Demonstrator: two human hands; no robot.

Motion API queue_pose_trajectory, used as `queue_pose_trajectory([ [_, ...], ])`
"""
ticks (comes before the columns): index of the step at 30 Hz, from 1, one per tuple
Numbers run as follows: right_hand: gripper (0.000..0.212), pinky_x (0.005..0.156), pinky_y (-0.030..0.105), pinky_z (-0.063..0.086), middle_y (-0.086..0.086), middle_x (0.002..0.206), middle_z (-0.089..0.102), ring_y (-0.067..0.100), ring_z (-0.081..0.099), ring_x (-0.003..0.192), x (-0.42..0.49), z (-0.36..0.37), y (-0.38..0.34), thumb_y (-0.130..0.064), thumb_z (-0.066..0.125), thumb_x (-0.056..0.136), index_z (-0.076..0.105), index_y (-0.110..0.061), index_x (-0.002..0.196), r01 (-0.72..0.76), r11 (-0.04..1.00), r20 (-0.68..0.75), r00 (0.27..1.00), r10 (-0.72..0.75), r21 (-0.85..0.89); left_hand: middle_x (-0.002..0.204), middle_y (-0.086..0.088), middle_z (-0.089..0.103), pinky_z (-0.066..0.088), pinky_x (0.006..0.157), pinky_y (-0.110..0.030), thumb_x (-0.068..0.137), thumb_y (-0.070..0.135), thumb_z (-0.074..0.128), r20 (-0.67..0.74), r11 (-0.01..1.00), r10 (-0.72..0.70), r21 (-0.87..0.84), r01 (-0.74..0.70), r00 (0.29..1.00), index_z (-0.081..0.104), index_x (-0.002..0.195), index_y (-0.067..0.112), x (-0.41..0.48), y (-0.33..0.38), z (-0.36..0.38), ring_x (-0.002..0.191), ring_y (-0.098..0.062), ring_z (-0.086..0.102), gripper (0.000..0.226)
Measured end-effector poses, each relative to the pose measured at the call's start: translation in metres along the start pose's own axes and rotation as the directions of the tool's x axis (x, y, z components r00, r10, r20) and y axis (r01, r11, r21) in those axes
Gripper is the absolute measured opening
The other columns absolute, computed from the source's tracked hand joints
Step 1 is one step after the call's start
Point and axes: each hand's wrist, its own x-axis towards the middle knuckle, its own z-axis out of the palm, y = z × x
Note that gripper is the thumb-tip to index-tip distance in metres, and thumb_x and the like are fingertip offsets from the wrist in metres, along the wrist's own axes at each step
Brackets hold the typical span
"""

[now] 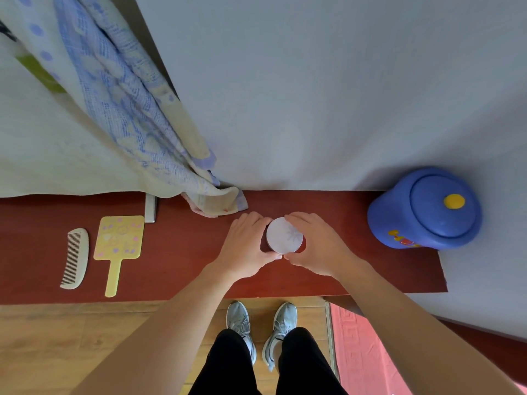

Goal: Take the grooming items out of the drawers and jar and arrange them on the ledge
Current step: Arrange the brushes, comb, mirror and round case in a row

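A small round container with a white lid (283, 235) stands on the dark red ledge (176, 252), near its middle. My left hand (246, 246) and my right hand (315, 243) wrap around it from both sides, thumbs nearly touching at its front. A white comb (74, 258) and a yellow hand mirror (118, 246) lie side by side at the left of the ledge. A blue jar (425, 209) with a yellow knob on its closed lid stands at the ledge's right end.
A blue-and-cream patterned curtain (137, 115) hangs down at the left, its hem resting on the ledge behind my hands. A pale wall rises behind. Below are wooden floor, my grey shoes (262, 329) and a red mat (362, 354).
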Motion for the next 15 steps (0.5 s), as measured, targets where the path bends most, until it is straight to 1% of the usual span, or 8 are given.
queue_pose_trajectory([
  [5,0.083,0.102,0.015,0.025,-0.011,0.145,0.046,0.009,0.04,0.128,0.003,-0.001,0.002,-0.042,0.08,0.071,0.044,-0.023,0.144,0.004,1.0,0.004,1.0,-0.004,-0.004,0.11,0.006,0.055,0.041,0.088,-0.032,0.065,0.061,0.079,0.006,1.0,-0.009,-0.017,0.009,1.0,0.057,0.124,0.022,0.001,0.001,-0.002,0.099,-0.016,0.049,0.074],
  [7,0.08,0.103,0.017,0.029,-0.011,0.142,0.05,0.009,0.043,0.126,0.004,-0.004,0.004,-0.042,0.08,0.071,0.048,-0.023,0.141,0.005,1.0,0.005,1.0,-0.005,0.023,0.108,0.007,0.055,0.042,0.088,-0.032,0.064,0.061,0.079,0.012,0.999,-0.018,-0.029,0.018,1.0,0.058,0.121,0.023,0.003,0.001,-0.002,0.098,-0.015,0.049,0.072],
  [10,0.071,0.107,0.024,0.037,-0.012,0.138,0.054,0.006,0.045,0.123,0.008,-0.01,0.006,-0.044,0.081,0.071,0.056,-0.024,0.135,-0.017,0.995,0.01,1.0,0.016,0.098,0.105,0.009,0.054,0.043,0.087,-0.032,0.061,0.063,0.081,0.008,0.999,-0.028,-0.044,0.029,1.0,0.059,0.119,0.025,0.004,0.001,-0.003,0.097,-0.014,0.049,0.072],
  [13,0.065,0.103,0.024,0.04,-0.015,0.129,0.058,0.002,0.046,0.116,0.013,-0.015,0.009,-0.05,0.079,0.07,0.06,-0.03,0.13,-0.065,0.987,0.04,0.997,0.06,0.144,0.106,0.01,0.052,0.041,0.089,-0.029,0.062,0.061,0.082,0.007,0.997,-0.05,-0.055,0.05,0.999,0.059,0.121,0.024,0.003,0.0,-0.001,0.099,-0.012,0.048,0.073],
  [15,0.063,0.1,0.026,0.042,-0.014,0.124,0.059,0.003,0.049,0.111,0.016,-0.019,0.01,-0.053,0.077,0.07,0.062,-0.032,0.127,-0.104,0.982,0.06,0.994,0.095,0.16,0.107,0.011,0.051,0.039,0.089,-0.027,0.064,0.06,0.082,-0.003,0.996,-0.058,-0.061,0.057,0.998,0.058,0.123,0.024,0.001,0.0,0.0,0.099,-0.011,0.046,0.074],
])
